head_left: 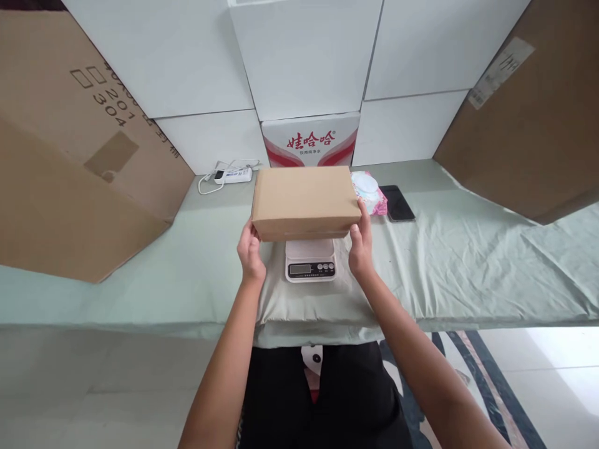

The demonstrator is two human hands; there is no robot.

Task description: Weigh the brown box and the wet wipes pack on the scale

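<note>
Both hands hold a closed cardboard box by its two short ends, directly above a small kitchen scale. The left hand has its grip closed on the left end, with the thumb at the lower front corner; the right hand has its grip closed on the right end in the same way. The box is level, and its bottom is at the scale's platform or just above it; I cannot tell from here whether the weight already rests on it.

The box is much wider than the scale, and I think this is the main risk. If it sits off the middle, it may tip to one side when the hands let go, or push the scale along the cloth that covers the worktop. The cloth is wrinkled and soft, so the scale may not stand flat, and the reading could be wrong. If the fingers keep touching the box, they also carry a part of the weight.

The box hangs over the back of the scale but leaves the display uncovered at the front.

Just behind the right hand lie a pack of wipes and a dark phone; a sliding box could hit them. A white power strip lies further left, well apart.
</note>
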